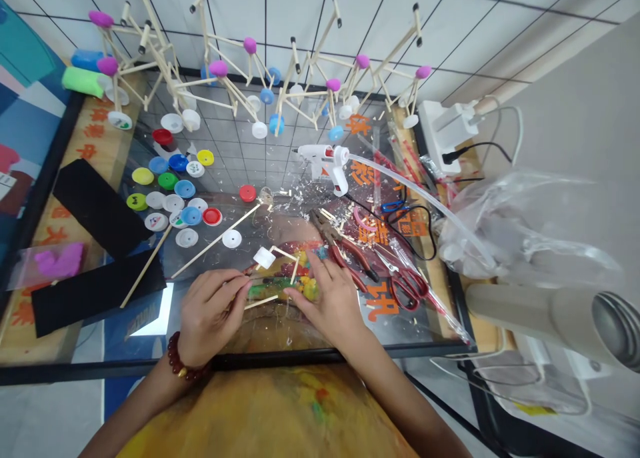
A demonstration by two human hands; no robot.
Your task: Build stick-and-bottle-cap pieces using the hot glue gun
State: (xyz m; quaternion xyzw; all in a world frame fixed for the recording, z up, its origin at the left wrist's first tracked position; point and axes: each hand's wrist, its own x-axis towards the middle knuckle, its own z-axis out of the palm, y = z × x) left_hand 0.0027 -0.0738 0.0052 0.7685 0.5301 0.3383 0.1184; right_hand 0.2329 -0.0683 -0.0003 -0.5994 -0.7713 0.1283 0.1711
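My left hand [213,311], with a beaded bracelet at its wrist, is closed in a pinch near the glass tabletop's front edge. What lies between its fingertips is too thin to make out. Just right of them rests a short wooden stick [261,302]. My right hand [330,295] has thumb and fingers apart, holding nothing visible. Between the hands are a bent wooden stick piece [294,270] and a small white square piece [264,257]. Pliers [333,238] with red handles lie just beyond my right hand, and red-handled scissors [407,288] are to its right.
Colored bottle caps [185,189] cluster at the left, by black strips [100,208]. A white glue gun [325,161] lies behind the pliers among scraps. Stick figures [220,71] with pink clay stand along the back. A power strip [445,135] and a bottle [535,308] are at right.
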